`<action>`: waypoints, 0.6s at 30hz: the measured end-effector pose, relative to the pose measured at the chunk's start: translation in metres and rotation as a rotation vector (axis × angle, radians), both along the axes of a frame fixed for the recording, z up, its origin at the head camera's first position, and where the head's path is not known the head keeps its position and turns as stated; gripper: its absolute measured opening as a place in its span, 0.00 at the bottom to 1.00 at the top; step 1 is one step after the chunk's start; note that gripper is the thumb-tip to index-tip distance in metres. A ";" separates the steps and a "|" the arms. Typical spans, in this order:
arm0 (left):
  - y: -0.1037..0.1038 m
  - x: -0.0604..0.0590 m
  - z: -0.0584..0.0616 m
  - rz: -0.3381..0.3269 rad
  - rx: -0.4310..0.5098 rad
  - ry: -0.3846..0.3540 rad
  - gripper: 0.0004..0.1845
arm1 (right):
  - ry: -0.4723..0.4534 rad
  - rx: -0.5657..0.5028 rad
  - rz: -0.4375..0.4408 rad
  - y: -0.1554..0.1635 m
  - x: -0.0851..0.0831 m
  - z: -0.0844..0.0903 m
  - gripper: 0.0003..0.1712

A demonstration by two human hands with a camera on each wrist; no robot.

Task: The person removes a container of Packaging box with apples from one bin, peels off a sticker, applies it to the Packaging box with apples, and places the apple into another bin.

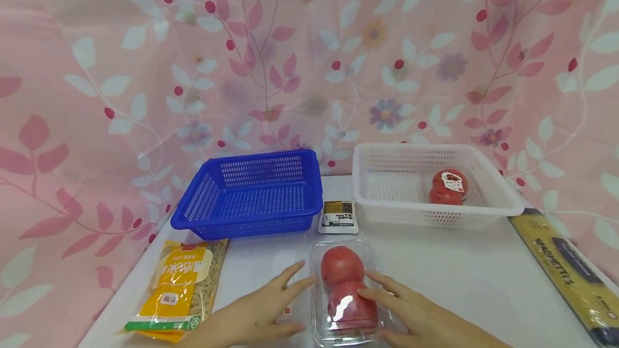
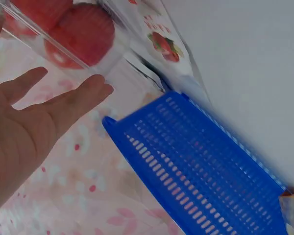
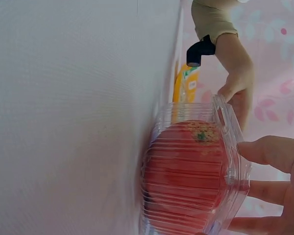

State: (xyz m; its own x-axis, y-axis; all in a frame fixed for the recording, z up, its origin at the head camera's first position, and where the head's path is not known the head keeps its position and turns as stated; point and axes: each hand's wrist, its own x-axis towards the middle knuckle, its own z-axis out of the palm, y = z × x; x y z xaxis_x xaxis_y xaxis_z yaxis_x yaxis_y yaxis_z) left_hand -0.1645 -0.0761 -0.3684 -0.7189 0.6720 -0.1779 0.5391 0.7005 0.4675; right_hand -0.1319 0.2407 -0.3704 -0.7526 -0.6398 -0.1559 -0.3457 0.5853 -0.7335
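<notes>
A clear plastic box (image 1: 316,283) holding two round red fruits (image 1: 342,267) rests on the white table between the hands. My left hand (image 1: 261,305) is just left of the box, fingers spread and fairly straight, holding nothing. In the left wrist view, the left fingertips (image 2: 95,83) point toward the box's side. My right hand (image 1: 411,310) is at the box's right side, fingers extended over its edge. The right wrist view shows the right thumb and fingers (image 3: 264,152) right at the box's lid rim.
Behind stand a blue basket (image 1: 246,228) and a white basket (image 1: 435,209) containing another boxed red fruit (image 1: 446,189). A small packet (image 1: 338,216) lies between them. A yellow food bag (image 1: 174,289) is at left, a spaghetti pack (image 1: 561,267) at right. A floral curtain (image 1: 309,69) hangs behind.
</notes>
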 end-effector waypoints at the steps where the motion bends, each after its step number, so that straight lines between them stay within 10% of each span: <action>1: -0.005 -0.003 -0.001 0.017 0.005 0.033 0.38 | -0.010 0.012 -0.010 0.000 0.000 0.001 0.35; 18: -0.049 -0.048 -0.034 0.130 -0.058 -0.037 0.53 | 0.032 0.054 -0.049 0.002 0.004 0.005 0.40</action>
State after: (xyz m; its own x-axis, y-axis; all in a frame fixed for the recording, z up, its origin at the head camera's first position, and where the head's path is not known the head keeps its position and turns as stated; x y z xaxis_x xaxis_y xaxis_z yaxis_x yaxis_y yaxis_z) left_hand -0.2126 -0.1254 -0.4026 -0.7912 0.5616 -0.2421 0.4254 0.7898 0.4418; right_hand -0.1282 0.2431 -0.3654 -0.7876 -0.5938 -0.1646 -0.3384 0.6401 -0.6898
